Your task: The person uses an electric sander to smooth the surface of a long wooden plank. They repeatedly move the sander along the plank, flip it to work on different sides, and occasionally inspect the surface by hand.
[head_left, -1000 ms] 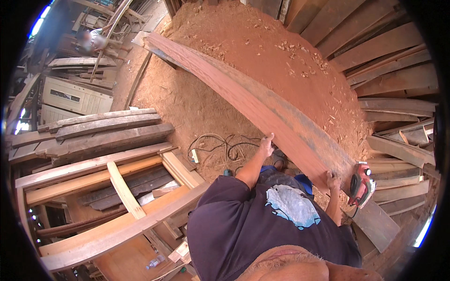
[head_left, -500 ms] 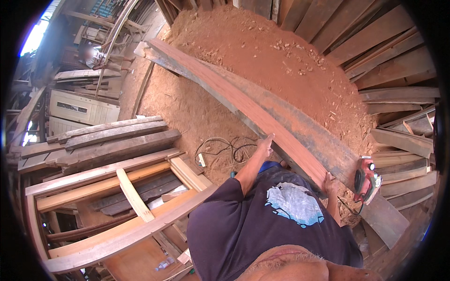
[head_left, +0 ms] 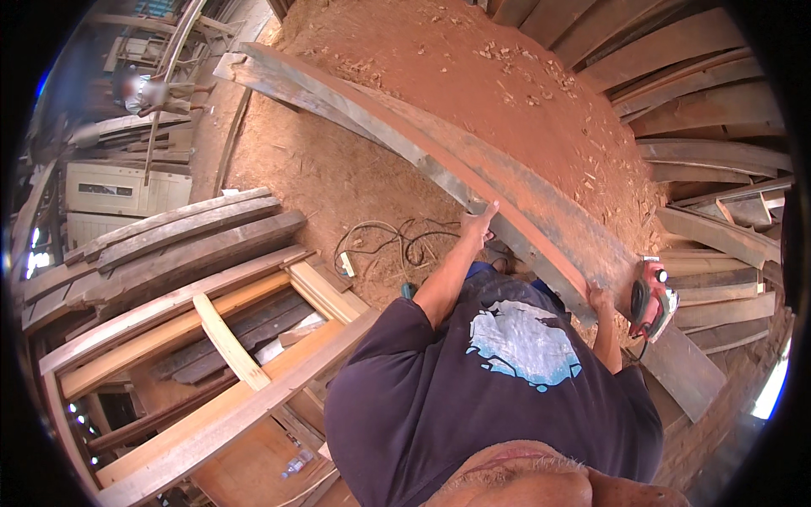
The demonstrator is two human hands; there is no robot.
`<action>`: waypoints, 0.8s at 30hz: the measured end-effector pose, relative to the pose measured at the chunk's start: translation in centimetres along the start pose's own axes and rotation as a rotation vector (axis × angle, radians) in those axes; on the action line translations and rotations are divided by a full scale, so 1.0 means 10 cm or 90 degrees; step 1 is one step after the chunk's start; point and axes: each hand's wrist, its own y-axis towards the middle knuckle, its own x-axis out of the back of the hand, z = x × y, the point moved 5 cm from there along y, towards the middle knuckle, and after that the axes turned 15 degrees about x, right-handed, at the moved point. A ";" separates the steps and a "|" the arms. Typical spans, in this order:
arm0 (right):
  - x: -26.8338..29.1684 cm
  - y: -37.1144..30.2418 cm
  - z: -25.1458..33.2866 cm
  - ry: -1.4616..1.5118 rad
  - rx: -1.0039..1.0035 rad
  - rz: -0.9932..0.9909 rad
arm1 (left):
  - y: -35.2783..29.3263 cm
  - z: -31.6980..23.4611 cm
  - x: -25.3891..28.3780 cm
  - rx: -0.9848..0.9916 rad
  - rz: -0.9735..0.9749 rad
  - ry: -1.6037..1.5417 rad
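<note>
Reddish-grey plank [head_left: 536, 242] sits pinched in the grip of left hand [head_left: 479, 225] and right hand [head_left: 601, 299], each partly hidden against its edge.

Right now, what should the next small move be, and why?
I'd probably steady the reddish plank with left hand and right hand before shifting either: it looks tipped up, its grey side showing, against the wide weathered board, and the red corded power tool sits just beyond the right hand.
</note>
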 end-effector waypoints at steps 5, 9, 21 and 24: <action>0.26 -0.16 0.24 -0.001 0.087 0.066 | -0.03 -0.17 -0.08 -0.107 0.068 0.057; 0.62 -0.34 0.34 0.091 -0.048 -0.047 | -0.03 -0.27 -0.19 -0.158 0.023 0.052; 0.77 -0.65 0.56 0.180 -0.167 -0.096 | 0.25 -0.19 -0.06 -0.093 0.176 0.037; 0.75 -0.65 0.50 0.176 -0.218 -0.125 | 0.33 -0.12 -0.04 -0.064 0.215 0.016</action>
